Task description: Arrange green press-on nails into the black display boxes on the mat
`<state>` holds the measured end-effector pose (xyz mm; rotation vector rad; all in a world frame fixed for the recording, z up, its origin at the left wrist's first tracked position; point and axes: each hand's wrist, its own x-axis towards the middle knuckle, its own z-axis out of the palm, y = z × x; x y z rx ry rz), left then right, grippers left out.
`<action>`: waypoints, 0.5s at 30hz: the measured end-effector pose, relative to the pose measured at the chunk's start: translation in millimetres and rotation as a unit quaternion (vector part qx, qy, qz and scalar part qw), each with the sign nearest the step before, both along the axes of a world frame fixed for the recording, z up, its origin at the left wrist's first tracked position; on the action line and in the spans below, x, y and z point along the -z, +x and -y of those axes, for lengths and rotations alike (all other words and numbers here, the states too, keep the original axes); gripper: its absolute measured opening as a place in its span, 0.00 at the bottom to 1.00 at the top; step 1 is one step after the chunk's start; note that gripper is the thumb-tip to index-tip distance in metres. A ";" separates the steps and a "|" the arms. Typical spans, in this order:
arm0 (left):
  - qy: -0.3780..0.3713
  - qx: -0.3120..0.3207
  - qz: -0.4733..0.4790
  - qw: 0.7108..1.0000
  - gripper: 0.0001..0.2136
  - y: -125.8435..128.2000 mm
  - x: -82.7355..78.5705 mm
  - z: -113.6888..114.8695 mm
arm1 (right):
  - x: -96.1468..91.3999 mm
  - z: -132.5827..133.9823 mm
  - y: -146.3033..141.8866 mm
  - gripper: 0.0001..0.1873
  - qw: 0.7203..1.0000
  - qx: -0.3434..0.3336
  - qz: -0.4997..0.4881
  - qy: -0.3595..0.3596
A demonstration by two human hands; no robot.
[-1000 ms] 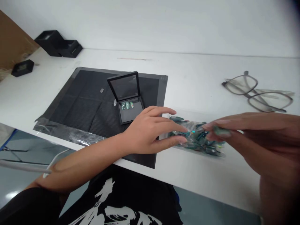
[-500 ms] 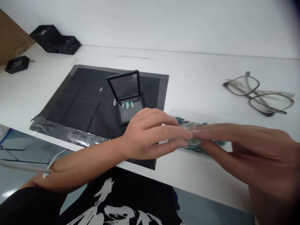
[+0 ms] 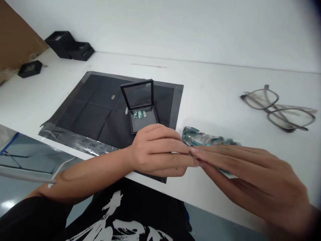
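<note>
My left hand (image 3: 163,150) and my right hand (image 3: 253,174) meet at their fingertips over the table's front part. Both are closed in a pinch. A small greenish piece barely shows between the fingertips; the fingers hide most of it. Behind them lies a clear plastic tray (image 3: 184,124) with several green false nails (image 3: 192,134), partly covered by my right hand. To the left of the tray, an open black display box (image 3: 144,124) stands on a dark mat (image 3: 87,110). Three green decorated false nails (image 3: 139,114) sit in its upper part.
Two pale false nails lie on the mat: one clear nail (image 3: 126,110) by the box, one grey nail (image 3: 113,97) farther left. Eyeglasses (image 3: 272,108) rest at the right. Stacked black boxes (image 3: 69,47) and a single black box (image 3: 30,69) stand at the back left.
My joined fingertips have come lower and a little left, uncovering more of the green nails in the tray. The whole view has shifted slightly.
</note>
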<state>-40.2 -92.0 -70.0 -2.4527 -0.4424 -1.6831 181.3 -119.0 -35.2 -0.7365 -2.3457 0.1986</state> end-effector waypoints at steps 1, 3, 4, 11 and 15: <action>-0.005 0.002 0.005 1.000 0.06 -1.0 -0.7 0.5 | 0.7 -0.2 -0.3 0.14 1.000 -0.012 0.019 -0.005; -0.008 0.010 0.010 1.000 0.07 -4.3 -3.1 1.7 | 2.8 -1.0 -0.2 0.16 0.998 -0.019 0.050 -0.021; -0.007 0.015 0.003 1.000 0.07 -6.9 -5.0 2.6 | 4.2 -1.5 0.0 0.17 0.997 -0.020 0.066 -0.021; 0.034 0.017 -0.085 0.996 0.04 -32.0 -24.5 15.4 | 15.2 -13.5 12.6 0.12 0.993 0.027 0.112 0.004; 0.035 -0.004 -0.110 0.993 0.05 -47.4 -33.7 15.5 | 18.4 -27.2 27.2 0.12 0.987 0.099 0.115 0.044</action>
